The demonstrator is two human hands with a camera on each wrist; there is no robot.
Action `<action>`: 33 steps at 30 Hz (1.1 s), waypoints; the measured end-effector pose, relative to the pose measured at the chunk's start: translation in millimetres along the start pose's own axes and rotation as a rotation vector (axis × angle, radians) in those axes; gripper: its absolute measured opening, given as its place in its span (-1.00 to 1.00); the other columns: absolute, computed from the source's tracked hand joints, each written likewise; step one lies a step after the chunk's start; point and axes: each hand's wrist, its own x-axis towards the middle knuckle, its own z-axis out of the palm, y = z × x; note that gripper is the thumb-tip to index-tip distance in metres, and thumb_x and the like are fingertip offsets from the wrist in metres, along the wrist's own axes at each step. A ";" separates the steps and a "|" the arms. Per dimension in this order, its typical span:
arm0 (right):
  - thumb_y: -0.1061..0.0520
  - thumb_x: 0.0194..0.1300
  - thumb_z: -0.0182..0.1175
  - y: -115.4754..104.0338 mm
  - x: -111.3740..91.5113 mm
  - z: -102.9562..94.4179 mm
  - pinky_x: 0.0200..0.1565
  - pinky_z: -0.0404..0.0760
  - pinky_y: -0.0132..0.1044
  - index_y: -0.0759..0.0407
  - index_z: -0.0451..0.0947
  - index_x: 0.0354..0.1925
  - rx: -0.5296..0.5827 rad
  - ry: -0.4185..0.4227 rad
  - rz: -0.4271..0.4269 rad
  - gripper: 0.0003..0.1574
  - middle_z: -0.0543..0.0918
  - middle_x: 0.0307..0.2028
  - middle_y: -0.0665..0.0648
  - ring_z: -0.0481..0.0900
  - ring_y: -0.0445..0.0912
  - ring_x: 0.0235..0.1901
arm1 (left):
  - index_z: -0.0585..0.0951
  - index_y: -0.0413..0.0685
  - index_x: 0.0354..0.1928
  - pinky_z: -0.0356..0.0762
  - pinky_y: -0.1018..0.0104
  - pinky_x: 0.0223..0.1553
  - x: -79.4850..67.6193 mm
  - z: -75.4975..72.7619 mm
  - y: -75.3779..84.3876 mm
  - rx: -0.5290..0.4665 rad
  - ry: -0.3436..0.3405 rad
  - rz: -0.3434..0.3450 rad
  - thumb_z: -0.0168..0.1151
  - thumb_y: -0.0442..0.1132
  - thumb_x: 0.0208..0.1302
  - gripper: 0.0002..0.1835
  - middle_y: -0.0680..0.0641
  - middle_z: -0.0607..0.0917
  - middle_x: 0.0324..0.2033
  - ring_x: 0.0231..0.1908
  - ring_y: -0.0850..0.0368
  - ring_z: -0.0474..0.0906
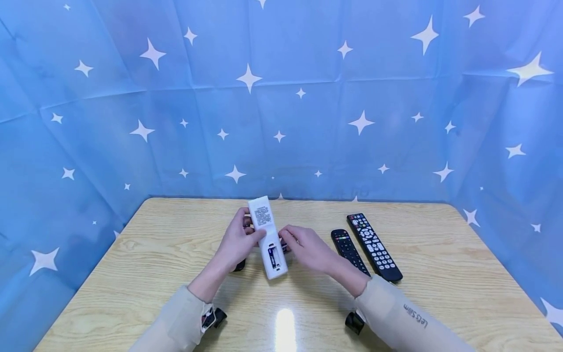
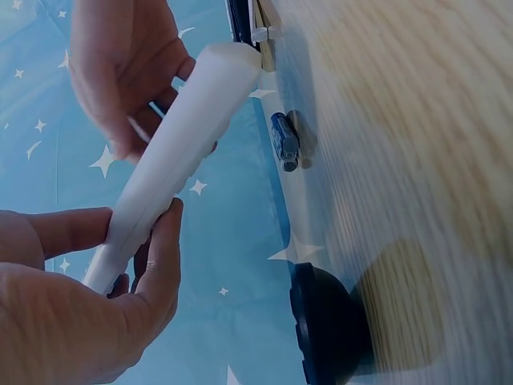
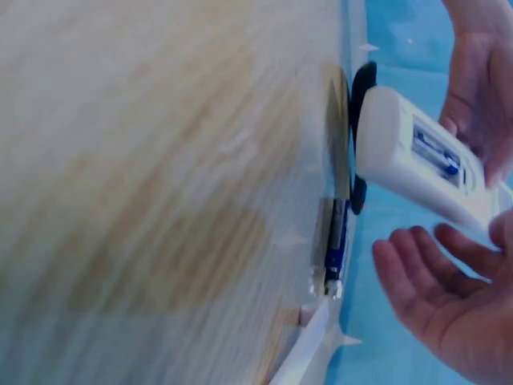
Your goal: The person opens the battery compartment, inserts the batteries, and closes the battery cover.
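Note:
A white remote control (image 1: 265, 234) is held up over the table by my left hand (image 1: 238, 239), its thumb on the back and its fingers round the far side. Its battery compartment is uncovered, and a blue battery (image 3: 437, 152) shows inside. My right hand (image 1: 308, 247) is beside the remote's right edge. Its fingers are loosely bent in the right wrist view, with nothing visible in them. On the table behind the remote lies a blue and silver battery (image 2: 284, 143), mostly hidden in the head view.
Two black remotes, a shorter one (image 1: 349, 250) and a longer one (image 1: 374, 247), lie side by side to the right. Another black object (image 2: 325, 325) is on the table, largely covered by my left hand in the head view. A blue star-patterned cloth (image 1: 281, 107) hangs behind the table.

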 end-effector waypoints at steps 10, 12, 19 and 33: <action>0.34 0.42 0.22 11.4 6.5 -3.7 -0.09 0.65 -0.14 0.27 0.72 -0.13 -0.321 -0.033 -0.014 -0.85 0.69 -0.20 0.10 0.63 -0.07 -0.18 | 0.34 -0.18 0.31 0.72 0.16 -0.24 -0.3 -4.6 -0.5 0.039 0.011 -0.024 0.22 -0.53 0.36 -0.47 -0.29 0.58 -0.01 -0.14 -0.07 0.64; 0.37 0.37 0.25 12.3 6.6 -2.9 -0.02 0.64 -0.11 0.27 0.73 -0.14 -0.351 -0.055 -0.047 -0.84 0.71 -0.19 0.10 0.64 -0.03 -0.14 | 0.34 -0.17 0.32 0.70 0.17 -0.24 -1.1 -5.5 0.3 0.047 0.013 -0.028 0.22 -0.53 0.36 -0.47 -0.28 0.58 -0.01 -0.14 -0.06 0.63; 0.41 0.30 0.30 12.1 8.0 1.0 0.02 0.60 -0.04 0.29 0.75 -0.17 -0.408 -0.119 -0.143 -0.83 0.74 -0.20 0.13 0.64 0.03 -0.13 | 0.34 -0.18 0.33 0.66 0.16 -0.25 -2.6 -7.7 2.3 0.103 0.015 -0.027 0.23 -0.50 0.38 -0.47 -0.26 0.58 0.00 -0.15 -0.05 0.61; 0.36 0.23 0.39 12.0 6.5 8.9 -0.07 0.64 -0.14 0.19 0.77 -0.18 -0.491 -0.136 -0.118 -0.81 0.71 -0.25 0.06 0.62 -0.04 -0.20 | 0.38 -0.16 0.31 0.67 -0.02 -0.18 -3.0 -8.8 0.3 0.138 0.036 -0.033 0.24 -0.48 0.37 -0.49 -0.24 0.58 -0.01 -0.20 -0.02 0.59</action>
